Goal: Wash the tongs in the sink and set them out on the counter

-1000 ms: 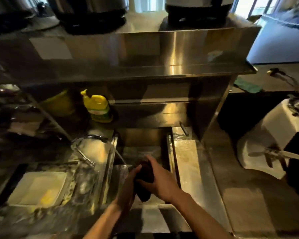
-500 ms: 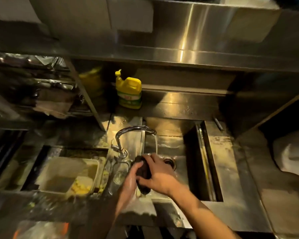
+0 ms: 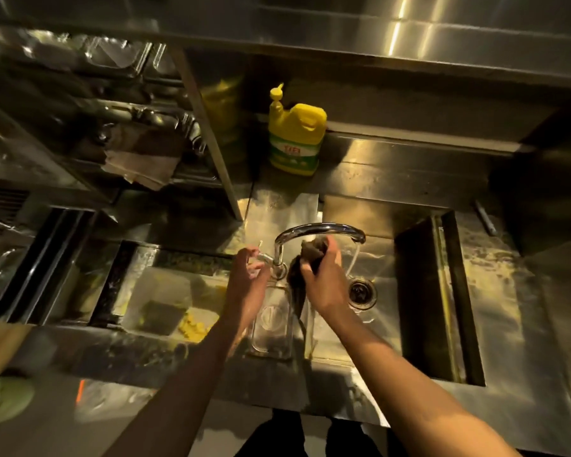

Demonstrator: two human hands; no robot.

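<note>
My right hand [image 3: 323, 282] is closed on a dark wet cloth [image 3: 312, 252], held just under the chrome faucet [image 3: 320, 229] over the steel sink [image 3: 381, 328]. Part of the cloth hangs down below the hand. Water runs from the spout toward the drain [image 3: 361, 291]. My left hand [image 3: 248, 282] is at the faucet's base, with its fingers on the small lever [image 3: 266, 257]. I cannot make out any tongs. A thin metal item [image 3: 485, 219] lies on the counter at the back right; what it is I cannot tell.
A clear container [image 3: 271, 324] sits in the sink's left end. A yellow detergent jug [image 3: 295, 136] stands behind the faucet. A tub with yellow scraps [image 3: 178, 311] fills the left well. A narrow slot [image 3: 442, 301] runs beside the right counter [image 3: 495, 308]. Steel shelves hang overhead.
My left hand let go of the cloth and moved left to the faucet lever. My right hand raised the cloth toward the spout. The view swung down and left over the sink.
</note>
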